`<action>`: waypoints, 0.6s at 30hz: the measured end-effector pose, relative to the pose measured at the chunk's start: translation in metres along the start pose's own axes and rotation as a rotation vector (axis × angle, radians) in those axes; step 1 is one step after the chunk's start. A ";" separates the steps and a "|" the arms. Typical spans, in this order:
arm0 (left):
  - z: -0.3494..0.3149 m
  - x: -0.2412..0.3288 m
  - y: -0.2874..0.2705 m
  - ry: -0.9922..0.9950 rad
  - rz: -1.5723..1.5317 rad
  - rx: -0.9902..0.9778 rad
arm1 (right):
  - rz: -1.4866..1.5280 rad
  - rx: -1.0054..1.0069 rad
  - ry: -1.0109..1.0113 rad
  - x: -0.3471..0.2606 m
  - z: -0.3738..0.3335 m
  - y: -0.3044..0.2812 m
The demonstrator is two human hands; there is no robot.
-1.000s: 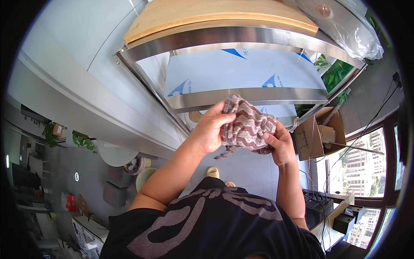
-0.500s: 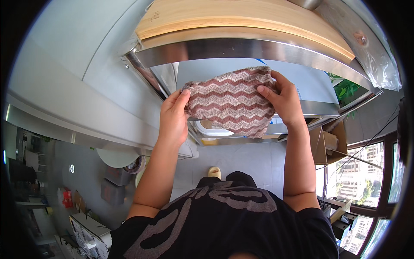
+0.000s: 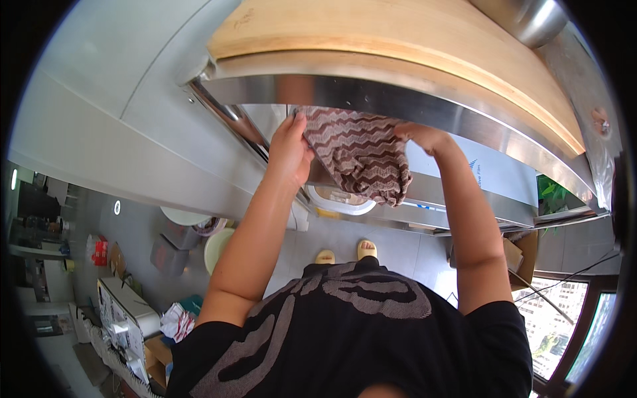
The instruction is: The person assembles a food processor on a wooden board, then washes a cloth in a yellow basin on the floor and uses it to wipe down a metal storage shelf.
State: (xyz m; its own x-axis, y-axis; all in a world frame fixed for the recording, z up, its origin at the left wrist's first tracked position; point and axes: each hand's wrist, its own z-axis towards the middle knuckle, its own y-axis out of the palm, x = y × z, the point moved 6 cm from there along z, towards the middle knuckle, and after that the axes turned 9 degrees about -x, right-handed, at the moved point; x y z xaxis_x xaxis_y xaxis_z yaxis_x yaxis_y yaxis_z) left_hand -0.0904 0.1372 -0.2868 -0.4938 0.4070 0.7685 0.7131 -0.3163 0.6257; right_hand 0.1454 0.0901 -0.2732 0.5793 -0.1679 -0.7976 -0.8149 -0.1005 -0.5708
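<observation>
A brown and white zigzag cloth (image 3: 361, 154) hangs between my two hands against the front edge of a steel table (image 3: 424, 109). My left hand (image 3: 290, 147) grips its left top corner. My right hand (image 3: 422, 137) grips its right top corner, just under the steel edge. The cloth droops down in folds over the table's lower shelf (image 3: 458, 199). A large wooden board (image 3: 391, 40) lies on the tabletop just beyond the edge.
A steel bowl (image 3: 531, 16) stands at the far right of the tabletop. A white dish (image 3: 340, 199) sits on the lower shelf. On the floor to the left are bins and buckets (image 3: 189, 232), boxes and a cardboard box at the right (image 3: 521, 249).
My hands went from bunching the cloth low, to spreading it wide, to raising it up against the table's front edge; it now hangs partly folded.
</observation>
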 end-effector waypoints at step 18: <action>0.004 0.052 0.047 0.376 0.073 -0.089 | -0.660 0.865 -0.195 0.030 -0.022 -0.102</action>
State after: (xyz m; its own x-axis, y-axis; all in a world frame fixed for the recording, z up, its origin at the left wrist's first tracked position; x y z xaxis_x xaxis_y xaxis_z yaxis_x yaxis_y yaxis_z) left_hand -0.0806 0.1473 -0.2178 -0.6033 0.0433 0.7964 0.7151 -0.4127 0.5642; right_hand 0.2453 0.0739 -0.2346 0.9508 -0.1685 -0.2600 -0.1030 0.6195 -0.7782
